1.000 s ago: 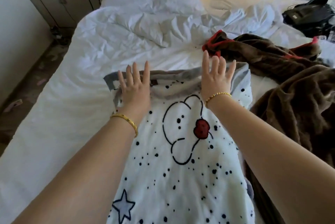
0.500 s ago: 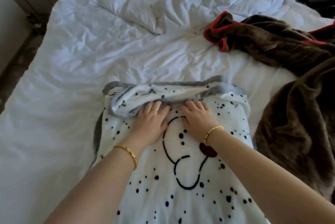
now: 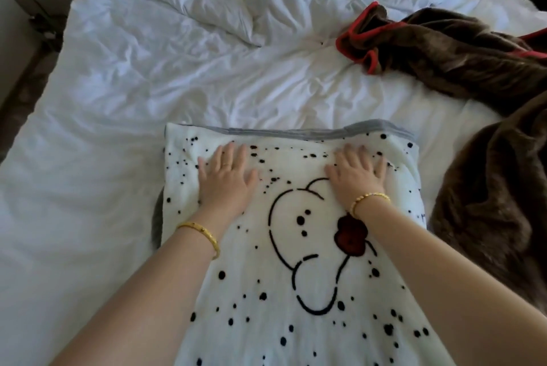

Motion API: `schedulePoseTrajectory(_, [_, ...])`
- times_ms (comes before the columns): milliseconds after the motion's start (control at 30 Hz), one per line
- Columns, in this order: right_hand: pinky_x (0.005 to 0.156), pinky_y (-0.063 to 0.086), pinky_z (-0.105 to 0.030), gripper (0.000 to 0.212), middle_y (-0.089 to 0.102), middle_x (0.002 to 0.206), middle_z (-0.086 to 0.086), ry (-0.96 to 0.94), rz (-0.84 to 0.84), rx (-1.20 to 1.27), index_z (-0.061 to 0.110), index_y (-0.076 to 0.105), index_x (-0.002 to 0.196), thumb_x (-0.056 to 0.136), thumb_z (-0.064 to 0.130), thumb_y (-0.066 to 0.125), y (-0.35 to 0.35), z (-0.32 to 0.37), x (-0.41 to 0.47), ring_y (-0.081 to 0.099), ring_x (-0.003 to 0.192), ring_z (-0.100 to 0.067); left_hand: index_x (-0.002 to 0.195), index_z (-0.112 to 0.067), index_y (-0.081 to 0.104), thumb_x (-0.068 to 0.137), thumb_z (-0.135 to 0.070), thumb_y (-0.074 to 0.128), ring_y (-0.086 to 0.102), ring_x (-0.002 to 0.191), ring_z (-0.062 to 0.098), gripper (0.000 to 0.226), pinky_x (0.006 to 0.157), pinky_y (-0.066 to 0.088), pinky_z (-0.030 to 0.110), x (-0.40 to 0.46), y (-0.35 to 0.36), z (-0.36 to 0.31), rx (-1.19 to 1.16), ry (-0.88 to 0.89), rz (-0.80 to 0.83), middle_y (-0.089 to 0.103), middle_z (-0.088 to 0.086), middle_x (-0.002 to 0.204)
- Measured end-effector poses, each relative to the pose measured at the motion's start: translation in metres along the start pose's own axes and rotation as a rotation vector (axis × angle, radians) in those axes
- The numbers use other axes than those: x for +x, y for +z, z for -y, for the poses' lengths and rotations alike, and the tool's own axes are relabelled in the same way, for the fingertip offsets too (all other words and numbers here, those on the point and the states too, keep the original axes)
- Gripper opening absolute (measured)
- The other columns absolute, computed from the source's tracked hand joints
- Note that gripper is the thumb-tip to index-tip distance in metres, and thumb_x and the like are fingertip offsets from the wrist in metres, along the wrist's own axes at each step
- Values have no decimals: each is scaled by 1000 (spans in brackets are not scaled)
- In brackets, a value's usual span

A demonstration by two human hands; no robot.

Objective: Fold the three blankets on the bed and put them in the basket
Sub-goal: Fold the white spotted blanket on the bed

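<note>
Since half a second ago the left hand (image 3: 226, 177) and right hand (image 3: 356, 177) have spread apart, both flat on the spotted blanket (image 3: 266, 291), smoothing its far fold on the bed (image 3: 118, 99); folding continues, basket unseen.

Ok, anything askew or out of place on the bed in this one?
Nothing damaged or spilled. The brown blanket with red trim lies crumpled and unfolded at the right. The spotted blanket lies flat under the left hand and right hand, though a grey underside peeks out along its left edge.
</note>
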State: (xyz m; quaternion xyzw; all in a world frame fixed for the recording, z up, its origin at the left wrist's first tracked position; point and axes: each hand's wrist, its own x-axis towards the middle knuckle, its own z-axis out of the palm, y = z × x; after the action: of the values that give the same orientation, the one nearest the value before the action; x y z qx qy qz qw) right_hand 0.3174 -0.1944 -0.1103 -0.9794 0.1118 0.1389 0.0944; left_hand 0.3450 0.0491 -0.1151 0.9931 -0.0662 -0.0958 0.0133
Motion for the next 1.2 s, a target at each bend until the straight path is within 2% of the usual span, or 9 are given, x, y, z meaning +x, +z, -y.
schedulePoseTrajectory(200, [115, -3, -56, 56, 0, 157, 1, 130, 30, -53, 20, 4, 149, 98, 42, 11, -1, -11, -20, -5, 145, -27, 149, -26, -9, 97, -45, 5, -14, 144, 21, 57, 114, -8, 52, -24, 1, -1, 25, -122, 44, -15, 0, 157])
schedulePoseTrajectory(400, [110, -16, -45, 59, -22, 154, 1, 19, -261, 218, 23, -9, 148, 98, 28, 22, 8, 44, -95, -26, 138, -17, 145, -14, -18, 97, -19, 25, -17, 143, 23, 65, 111, -15, 40, -83, -2, -44, -124, 35, -101, -16, 8, 156])
schedulePoseTrajectory(533, [109, -19, -43, 55, -18, 156, 3, -156, -128, 92, 25, -5, 148, 99, 32, 19, 43, 56, -168, -29, 138, -14, 149, -20, -1, 94, -37, 7, -11, 145, 18, 58, 112, -14, 37, -151, 14, -57, -141, 139, -60, -4, 3, 158])
schedulePoseTrajectory(667, [110, -21, -34, 57, -12, 157, 0, 6, -18, 45, 22, -6, 149, 97, 41, 10, 57, -4, -201, -15, 144, -16, 144, -25, -14, 93, -44, -3, -22, 140, 12, 55, 113, -18, 33, -201, 31, -4, -61, 128, -65, -12, -1, 156])
schedulePoseTrajectory(833, [111, -21, -46, 58, -13, 156, 5, 143, -45, -47, 22, -6, 149, 96, 44, 4, 66, -36, -245, -19, 143, -15, 143, -22, -15, 87, -46, -13, -20, 141, 14, 61, 116, -13, 36, -239, 30, 25, 23, 8, -44, -16, 2, 154])
schedulePoseTrajectory(1000, [113, -19, -45, 56, -7, 157, 1, 179, -78, -27, 19, 5, 150, 97, 39, 11, 78, -34, -285, -12, 145, -22, 147, -19, -6, 87, -45, -11, -14, 142, 21, 66, 115, -7, 47, -277, 26, 38, 101, -15, 29, -13, 6, 153])
schedulePoseTrajectory(1033, [114, -13, -49, 55, 5, 157, -5, 134, -111, -30, 15, 15, 148, 98, 35, 17, 80, -28, -297, -3, 145, -26, 148, -15, 5, 88, -40, -6, -2, 144, 26, 66, 115, 0, 49, -287, 24, 36, 118, 27, 34, -1, 10, 155])
schedulePoseTrajectory(1100, [111, 19, -58, 49, 38, 143, -15, -23, -168, -48, 2, 42, 137, 93, 24, 36, 87, -13, -323, 28, 138, -34, 142, -6, 35, 89, -28, 14, 31, 138, 34, 61, 112, 23, 49, -308, 23, 28, 133, 162, 37, 31, 18, 149])
schedulePoseTrajectory(1200, [99, 40, -59, 43, 52, 125, -11, -200, -152, -58, 2, 58, 123, 86, 22, 47, 102, 8, -359, 52, 121, -31, 124, -1, 58, 85, -31, 37, 52, 122, 36, 54, 99, 43, 52, -340, 34, 16, 151, 369, 119, 52, 21, 133])
